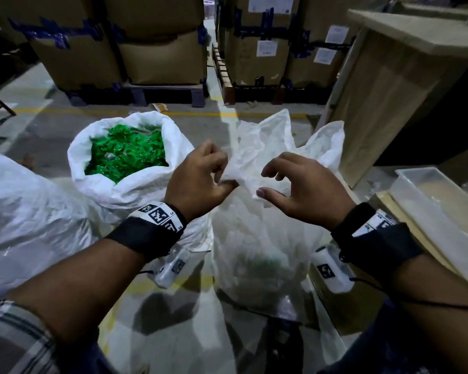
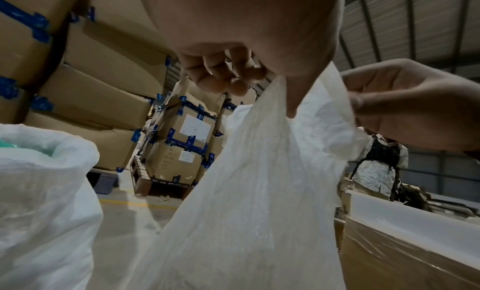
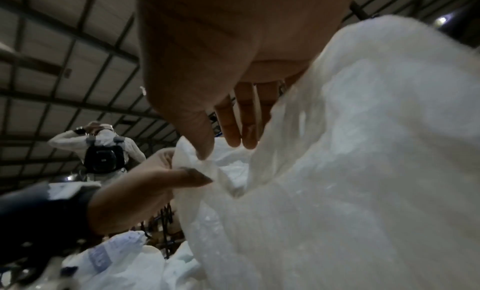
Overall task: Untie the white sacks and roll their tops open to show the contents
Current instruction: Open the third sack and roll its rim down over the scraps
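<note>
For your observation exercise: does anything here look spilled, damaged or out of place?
Nothing stands out. The open sack holds its green contents inside, and the left hand pinches the second sack, which stands upright.

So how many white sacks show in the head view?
3: an open sack of green pieces at centre-left, the sack being worked at centre, another sack at the left edge. Others may sit outside the frame.

No legible text, brand or number in any view.
White paper labels (image 1: 266, 47) on the stacked cardboard boxes (image 1: 257, 58) carry print too small and blurred to read. The wrist bands (image 1: 160, 215) show square black-and-white coded markers; a mark beside one resembles a digit but cannot be confirmed.
</note>
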